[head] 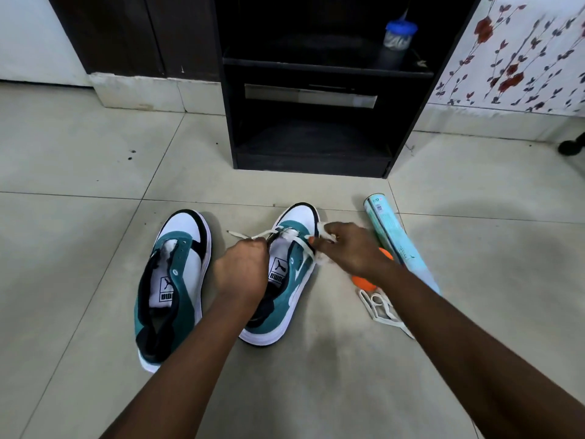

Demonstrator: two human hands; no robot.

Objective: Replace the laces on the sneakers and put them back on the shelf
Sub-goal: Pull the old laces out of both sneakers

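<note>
Sneakers on floor point(95, 172): right sneaker point(286, 274) w/ white lace point(304, 248) half-threaded; left hand point(242, 270) pinches one lace end, right hand point(351, 248) grips other. Left sneaker point(172, 289) unlaced.

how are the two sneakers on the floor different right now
The left sneaker has no lace: its eyelets are bare and no hand touches it. The right sneaker has a white lace partly threaded near the toe, with the left hand and the right hand each pinching part of it. The left sneaker lies nearer the person; the right sneaker sits further forward. Both are teal, white and black, toes toward the dark shelf.
</note>
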